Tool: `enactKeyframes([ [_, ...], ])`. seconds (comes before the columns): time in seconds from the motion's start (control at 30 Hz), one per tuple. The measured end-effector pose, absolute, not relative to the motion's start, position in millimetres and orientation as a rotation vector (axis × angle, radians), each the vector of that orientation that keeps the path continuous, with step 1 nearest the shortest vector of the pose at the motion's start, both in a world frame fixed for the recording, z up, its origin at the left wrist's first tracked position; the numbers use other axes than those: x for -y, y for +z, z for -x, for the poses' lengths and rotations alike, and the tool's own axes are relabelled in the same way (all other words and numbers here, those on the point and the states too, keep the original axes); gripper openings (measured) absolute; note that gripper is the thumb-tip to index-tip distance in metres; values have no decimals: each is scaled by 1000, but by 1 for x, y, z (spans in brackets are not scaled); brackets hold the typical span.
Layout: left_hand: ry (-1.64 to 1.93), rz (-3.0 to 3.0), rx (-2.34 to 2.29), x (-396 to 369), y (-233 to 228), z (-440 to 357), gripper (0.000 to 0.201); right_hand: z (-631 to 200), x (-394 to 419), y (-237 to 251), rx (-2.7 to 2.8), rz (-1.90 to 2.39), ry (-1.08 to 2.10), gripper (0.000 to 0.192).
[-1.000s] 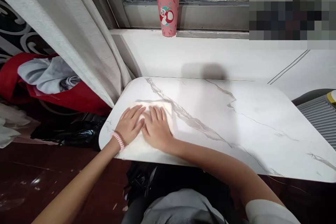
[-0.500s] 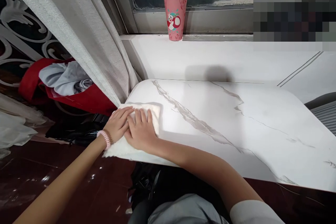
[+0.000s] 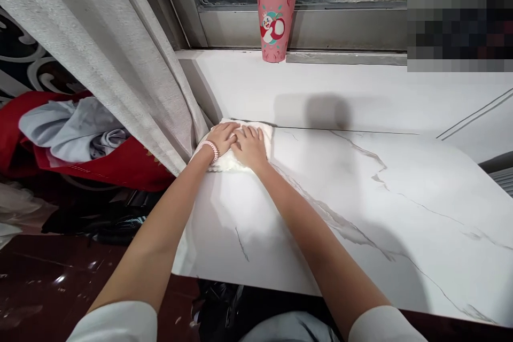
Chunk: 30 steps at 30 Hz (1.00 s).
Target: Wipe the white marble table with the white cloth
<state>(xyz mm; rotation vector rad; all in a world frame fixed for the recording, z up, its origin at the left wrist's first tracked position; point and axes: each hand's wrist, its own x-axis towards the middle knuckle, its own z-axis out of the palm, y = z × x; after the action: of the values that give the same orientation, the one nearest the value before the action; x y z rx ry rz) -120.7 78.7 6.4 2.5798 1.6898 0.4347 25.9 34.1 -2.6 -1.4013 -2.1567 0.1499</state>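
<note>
A grey curtain [image 3: 120, 64] hangs at the left, just beside a marble tabletop [image 3: 340, 214]. At the tabletop's far left corner, the left hand [image 3: 222, 138] and right hand [image 3: 250, 145] press flat, fingers spread, on a folded white cloth [image 3: 240, 157]; neither grip closes around it. The cloth could snag the curtain's hem or slip off the corner. Farther right, a pink cup [image 3: 276, 10] stands on the windowsill, well apart; a wide sweep might tip it.
</note>
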Motion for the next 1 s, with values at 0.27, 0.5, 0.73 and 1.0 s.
enactKeyframes([
  [0.27, 470, -2608, -1723, -65, -2, 121, 47, -26, -21, -2, 2193, 1445, 127, 40],
  [0.5, 425, -2614, -1838, 29, -4, 129, 51, -26, 51, 1, 2308, 1303, 176, 42],
  [0.73, 450, -2667, -1944, 172, -7, 100, 52, -69, 167, -2, 2469, 995, 139, 53],
  [1.0, 492, -2716, -1897, 209, -8, 39, 50, -131, 201, -1, 2475, 999, 230, 53],
])
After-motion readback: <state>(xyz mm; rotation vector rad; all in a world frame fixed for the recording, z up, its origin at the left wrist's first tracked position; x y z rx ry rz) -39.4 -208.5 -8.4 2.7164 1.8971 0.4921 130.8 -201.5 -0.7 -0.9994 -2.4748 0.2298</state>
